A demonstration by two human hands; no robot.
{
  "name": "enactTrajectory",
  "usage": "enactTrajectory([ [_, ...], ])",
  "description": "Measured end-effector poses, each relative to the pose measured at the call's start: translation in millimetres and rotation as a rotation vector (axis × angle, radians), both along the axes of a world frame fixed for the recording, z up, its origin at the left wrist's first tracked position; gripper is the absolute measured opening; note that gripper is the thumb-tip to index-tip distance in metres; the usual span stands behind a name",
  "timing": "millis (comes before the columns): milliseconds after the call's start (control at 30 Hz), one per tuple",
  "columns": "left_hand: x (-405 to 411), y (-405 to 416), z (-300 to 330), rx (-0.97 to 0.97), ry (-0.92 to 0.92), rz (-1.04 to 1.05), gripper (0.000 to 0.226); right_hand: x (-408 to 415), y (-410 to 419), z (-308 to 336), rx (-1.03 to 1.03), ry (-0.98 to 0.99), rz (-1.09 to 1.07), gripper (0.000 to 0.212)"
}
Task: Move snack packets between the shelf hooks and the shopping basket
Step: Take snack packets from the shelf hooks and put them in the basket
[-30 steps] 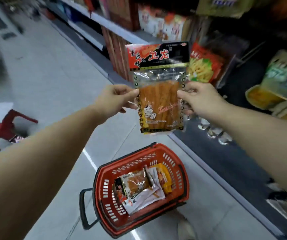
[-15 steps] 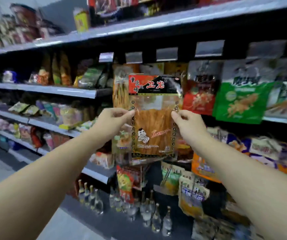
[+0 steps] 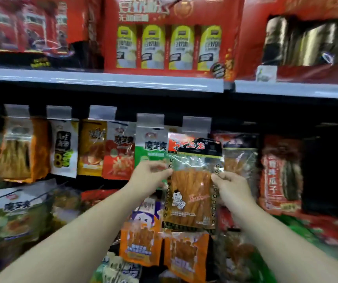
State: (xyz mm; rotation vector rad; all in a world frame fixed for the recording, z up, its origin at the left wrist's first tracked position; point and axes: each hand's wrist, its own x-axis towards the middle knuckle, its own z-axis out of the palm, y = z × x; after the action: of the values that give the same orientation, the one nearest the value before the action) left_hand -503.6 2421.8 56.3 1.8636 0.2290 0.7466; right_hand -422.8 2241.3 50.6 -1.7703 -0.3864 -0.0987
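Observation:
A clear snack packet (image 3: pixel 192 193) with orange strips, a red and black header and a cartoon figure is held up against the row of hanging packets. My left hand (image 3: pixel 150 176) pinches its left edge and my right hand (image 3: pixel 230 185) pinches its right edge. The packet's top sits just below a clear price-tag holder (image 3: pixel 197 123) on the hook rail. The hook itself is hidden behind the packet. The shopping basket is out of view.
Other snack packets hang left and right along the rail, such as a green and white one (image 3: pixel 150 148) and a red one (image 3: pixel 280 172). More packets hang in the row below. A grey shelf edge (image 3: pixel 102 79) above carries red gift boxes (image 3: pixel 172 35).
My view has tilted upward from the floor and basket to the shelf. Both hands have carried the packet up and forward to the hook rail, still pinching its two sides.

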Motion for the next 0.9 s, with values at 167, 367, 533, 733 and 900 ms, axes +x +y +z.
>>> enactTrajectory([
  [167,88.0,-67.0,4.1,0.001,0.01,-0.058,0.007,56.9,-70.8,12.4,0.018,-0.045,-0.123,0.032],
  [367,138.3,-101.6,21.8,0.013,-0.013,-0.127,0.016,102.9,-109.1,31.6,0.035,-0.157,-0.159,0.028],
  [533,157.7,-105.1,28.8,0.066,-0.005,-0.103,0.023,124.2,-109.8,33.4,0.03,-0.093,-0.171,0.038],
  [733,168.7,-105.8,35.1,-0.061,-0.018,-0.073,0.032,138.0,-103.9,26.3,0.026,-0.077,-0.161,0.038],
  [900,183.1,-101.0,35.1,-0.041,-0.04,-0.062,0.031,145.1,-105.1,24.2,0.019,-0.08,-0.127,0.035],
])
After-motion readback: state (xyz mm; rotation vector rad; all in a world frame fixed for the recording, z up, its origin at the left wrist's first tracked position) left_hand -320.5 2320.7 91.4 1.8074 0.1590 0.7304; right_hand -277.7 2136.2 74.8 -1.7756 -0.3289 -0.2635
